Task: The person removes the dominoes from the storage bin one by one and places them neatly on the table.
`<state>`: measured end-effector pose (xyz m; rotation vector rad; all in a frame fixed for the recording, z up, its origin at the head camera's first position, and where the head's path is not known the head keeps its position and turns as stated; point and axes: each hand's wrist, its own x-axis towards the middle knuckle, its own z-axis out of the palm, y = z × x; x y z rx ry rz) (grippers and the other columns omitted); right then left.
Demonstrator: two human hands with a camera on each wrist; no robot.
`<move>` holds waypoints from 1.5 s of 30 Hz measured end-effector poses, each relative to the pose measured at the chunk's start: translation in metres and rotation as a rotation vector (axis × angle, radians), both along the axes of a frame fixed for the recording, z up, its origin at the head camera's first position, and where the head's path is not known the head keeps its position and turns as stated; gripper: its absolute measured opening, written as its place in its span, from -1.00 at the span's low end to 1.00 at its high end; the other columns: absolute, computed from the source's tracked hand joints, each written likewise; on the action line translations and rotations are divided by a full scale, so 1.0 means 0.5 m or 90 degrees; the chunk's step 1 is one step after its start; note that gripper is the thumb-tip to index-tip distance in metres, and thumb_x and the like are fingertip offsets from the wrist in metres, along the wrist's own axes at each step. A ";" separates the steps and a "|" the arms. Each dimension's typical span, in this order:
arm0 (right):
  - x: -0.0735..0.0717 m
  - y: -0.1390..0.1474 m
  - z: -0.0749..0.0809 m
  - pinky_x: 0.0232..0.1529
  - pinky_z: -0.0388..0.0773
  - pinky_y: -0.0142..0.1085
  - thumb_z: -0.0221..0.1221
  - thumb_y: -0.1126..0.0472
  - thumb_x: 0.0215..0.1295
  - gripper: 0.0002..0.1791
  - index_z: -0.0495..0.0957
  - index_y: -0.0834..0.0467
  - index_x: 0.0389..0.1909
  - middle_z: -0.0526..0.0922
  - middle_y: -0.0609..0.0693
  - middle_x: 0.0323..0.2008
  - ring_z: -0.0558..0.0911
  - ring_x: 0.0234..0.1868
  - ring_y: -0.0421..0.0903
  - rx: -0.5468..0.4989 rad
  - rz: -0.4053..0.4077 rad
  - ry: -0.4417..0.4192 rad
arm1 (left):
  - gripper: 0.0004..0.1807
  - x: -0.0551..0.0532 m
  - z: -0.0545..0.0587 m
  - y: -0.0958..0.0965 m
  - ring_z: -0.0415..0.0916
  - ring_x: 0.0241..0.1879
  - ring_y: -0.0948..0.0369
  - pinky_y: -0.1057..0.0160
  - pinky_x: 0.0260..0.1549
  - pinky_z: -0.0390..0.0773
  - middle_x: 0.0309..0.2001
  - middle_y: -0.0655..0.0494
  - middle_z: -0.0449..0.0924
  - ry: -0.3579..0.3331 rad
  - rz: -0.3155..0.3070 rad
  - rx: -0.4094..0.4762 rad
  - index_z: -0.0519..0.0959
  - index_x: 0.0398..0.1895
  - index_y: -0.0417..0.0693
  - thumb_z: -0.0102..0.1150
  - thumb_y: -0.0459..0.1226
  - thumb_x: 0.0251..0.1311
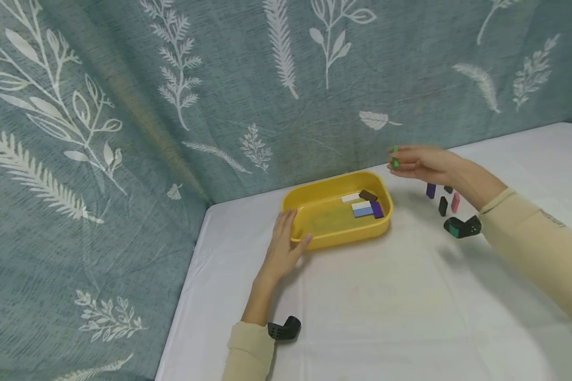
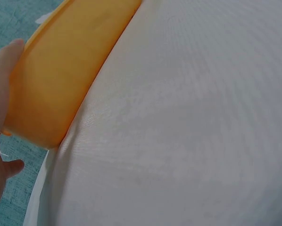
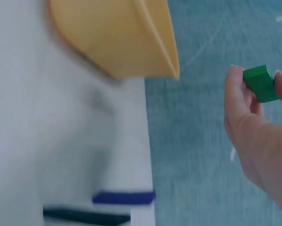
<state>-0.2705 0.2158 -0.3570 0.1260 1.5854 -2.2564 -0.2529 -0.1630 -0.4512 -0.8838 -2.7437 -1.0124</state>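
A green block [image 3: 261, 84] is pinched between the fingers and thumb of my right hand [image 1: 426, 163], raised to the right of a yellow tray [image 1: 338, 241]. My left hand [image 1: 282, 247] rests on the tray's near left corner, fingers spread over the rim. Inside the tray, toward its right end, lie two white blocks, a dark brown block [image 1: 368, 196], a blue block [image 1: 363, 212] and a purple block [image 1: 377, 209]. Below my right hand, another purple block [image 1: 431, 191] stands on the table beside a pink block [image 1: 455, 202] and a black block [image 1: 443, 206].
A white cloth covers the table [image 1: 372, 312]. Behind it and along the left hangs a teal curtain [image 1: 229, 79] with white leaf prints, close to the tray's far side. Each wrist wears a black device. Another dark block [image 1: 448, 189] is partly hidden by my right hand.
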 end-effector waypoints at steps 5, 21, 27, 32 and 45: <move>0.023 0.056 -0.005 0.17 0.37 -0.29 0.06 0.25 0.41 -0.13 -0.32 0.18 0.50 0.10 0.09 0.29 0.60 -0.12 -0.22 0.001 -0.022 0.004 | -0.16 0.000 -0.001 0.002 -0.29 0.45 -0.03 -0.13 0.31 -0.12 0.46 -0.14 -0.07 0.005 0.000 0.002 0.01 0.49 -0.12 -0.10 0.18 0.33; 0.113 0.232 -0.085 0.15 0.38 -0.28 -0.04 0.29 0.46 -0.20 -0.36 0.22 0.49 0.50 -0.13 -0.08 0.59 -0.08 -0.27 0.056 -0.060 0.022 | -0.21 0.003 0.001 0.004 -0.29 0.45 -0.02 -0.12 0.32 -0.13 0.45 -0.16 -0.04 0.008 0.003 0.004 0.03 0.48 -0.12 -0.03 0.09 0.33; 0.142 0.267 -0.130 0.03 0.48 -0.32 -0.03 0.32 0.46 -0.50 0.03 0.21 0.32 0.54 -0.20 -0.11 0.59 -0.08 -0.28 0.143 -0.053 0.066 | -0.21 0.005 0.001 0.008 -0.28 0.45 -0.04 -0.15 0.31 -0.12 0.45 -0.16 -0.05 0.011 0.008 0.001 0.03 0.47 -0.14 -0.02 0.08 0.33; 0.152 0.280 -0.161 -0.04 0.52 -0.33 -0.03 0.38 0.43 -0.74 0.38 -0.01 0.00 0.58 -0.12 -0.11 0.59 -0.09 -0.25 0.114 -0.037 0.080 | -0.22 0.005 -0.001 0.009 -0.30 0.45 -0.04 -0.18 0.30 -0.11 0.46 -0.15 -0.07 0.008 0.011 -0.002 0.02 0.48 -0.12 -0.05 0.07 0.35; 0.160 0.251 -0.173 -0.02 0.53 -0.27 0.06 0.35 0.40 -0.60 0.24 0.25 0.21 0.53 -0.11 -0.10 0.58 -0.11 -0.28 0.258 -0.011 0.096 | -0.23 0.004 -0.003 0.011 -0.31 0.45 -0.07 -0.22 0.28 -0.12 0.46 -0.19 -0.09 0.004 0.010 -0.002 0.01 0.48 -0.15 -0.06 0.06 0.36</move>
